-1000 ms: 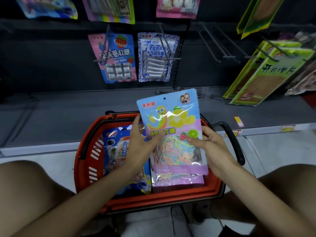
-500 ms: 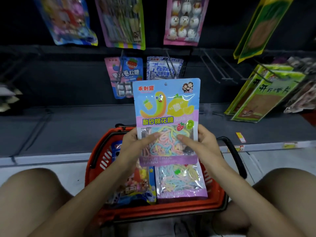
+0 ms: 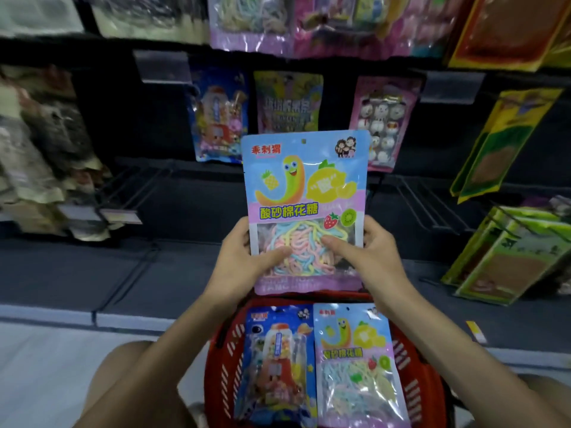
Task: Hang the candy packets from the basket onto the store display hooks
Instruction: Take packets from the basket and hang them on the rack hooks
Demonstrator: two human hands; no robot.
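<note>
Both hands are holding one candy packet [image 3: 306, 186] up in front of the shelves. The left hand [image 3: 241, 261] is gripping the packet's lower side at 8 o'clock. Its thumb [image 3: 276, 252] is lying across the clear window on the front, and its fingers are going behind. The right hand [image 3: 370, 257] is gripping the other lower side at 4 o'clock the same way, with its thumb [image 3: 335, 244] pressing on the front. So each grip is closing tight on the packet.

The packet is standing upright and facing the person. It is showing a yellow worm, a lemon and soft-colored candy strings. A small hole [image 3: 303, 141] is sitting near its 12 o'clock edge.

At 6 o'clock from the held packet, a red basket [image 3: 217, 362] is sitting down low, close to the person. Two more packets are lying in it side by side: a blue packet [image 3: 275, 359] at 7 o'clock and a matching worm packet [image 3: 355, 366] at 5 o'clock.

Behind the held packet, more packets are hanging in a row: a blue one [image 3: 219, 118] at 11 o'clock, a yellow and purple one [image 3: 289, 103] at 12 o'clock, and a pink one [image 3: 386, 118] at 1 o'clock. Wire hooks [image 3: 432, 208] are sticking out at 3 o'clock. Green packets [image 3: 500, 143] are hanging farther out that way.
</note>
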